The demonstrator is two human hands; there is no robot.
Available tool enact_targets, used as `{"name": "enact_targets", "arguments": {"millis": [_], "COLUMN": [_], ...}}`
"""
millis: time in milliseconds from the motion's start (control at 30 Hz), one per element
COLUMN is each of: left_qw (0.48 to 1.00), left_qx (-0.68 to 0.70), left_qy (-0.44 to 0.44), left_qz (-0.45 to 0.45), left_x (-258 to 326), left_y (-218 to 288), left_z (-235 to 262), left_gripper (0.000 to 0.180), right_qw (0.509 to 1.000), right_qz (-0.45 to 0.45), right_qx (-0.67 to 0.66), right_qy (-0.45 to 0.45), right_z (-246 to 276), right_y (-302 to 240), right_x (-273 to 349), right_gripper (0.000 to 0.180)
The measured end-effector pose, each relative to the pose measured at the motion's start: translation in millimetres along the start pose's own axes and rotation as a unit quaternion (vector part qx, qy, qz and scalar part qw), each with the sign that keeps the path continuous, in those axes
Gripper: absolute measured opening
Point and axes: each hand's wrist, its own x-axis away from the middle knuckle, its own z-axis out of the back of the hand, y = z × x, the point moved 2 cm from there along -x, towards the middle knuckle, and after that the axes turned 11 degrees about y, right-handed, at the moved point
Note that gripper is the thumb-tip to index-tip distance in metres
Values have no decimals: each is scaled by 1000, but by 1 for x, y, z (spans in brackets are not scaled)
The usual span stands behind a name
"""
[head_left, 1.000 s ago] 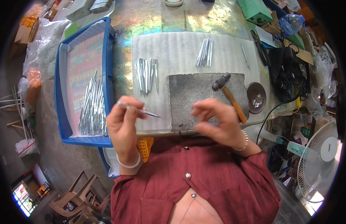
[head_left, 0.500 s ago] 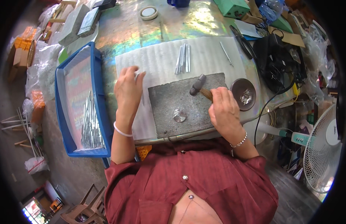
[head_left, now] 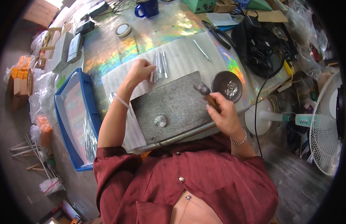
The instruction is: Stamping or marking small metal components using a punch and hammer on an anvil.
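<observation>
My left hand (head_left: 140,71) reaches over the white foam sheet (head_left: 182,50), its fingertips pinched at the near-left end of several thin silver rods (head_left: 161,65). It appears to grip the leftmost rod. My right hand (head_left: 225,114) is wrapped round the wooden handle of a hammer (head_left: 203,89), whose dark metal head hangs over the right end of a grey stone slab (head_left: 173,106). On the slab's near-left part sits a small round shiny metal piece (head_left: 160,120). More silver pieces (head_left: 112,98) show beside my left wrist, partly hidden by the forearm.
Right of the slab stands a dark round bowl (head_left: 216,84) with small silver bits. A blue tray (head_left: 91,112) of silver rods is at the left. Pliers (head_left: 218,35), a black bag (head_left: 255,48), a single rod (head_left: 201,50), a blue mug (head_left: 147,8) and a white fan (head_left: 328,123) surround the work.
My left hand has moved forward and right to the silver rods, and its fingers have closed. My right hand still holds the hammer, now nearer the bowl. The whole view has shifted and turned.
</observation>
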Motion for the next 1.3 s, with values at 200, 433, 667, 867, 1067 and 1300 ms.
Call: {"name": "enact_targets", "arguments": {"millis": [200,433,667,867,1067,1300], "left_qw": [954,921,917,956,980,984], "left_qx": [232,341,343,254,141,89], "left_qy": [178,187,186,142,132,120], "left_qz": [-65,17,81,48,-43,-93], "left_x": [80,190,241,253,244,235], "left_y": [31,29,12,21,31,20], "left_z": [63,62,57,50,36,19], "left_gripper": [14,7,14,13,13,13], "right_qw": [978,983,949,924,888,961], "right_qz": [-73,-74,39,44,61,-15], "right_qx": [-76,98,308,379,450,274], "right_qy": [178,135,49,14,-67,-44], "right_z": [58,66,38,29,21,49], "right_y": [44,67,64,61,60,58], "right_x": [-22,-29,-38,-46,-57,-70], "right_gripper": [12,19,16,10,10,14]}}
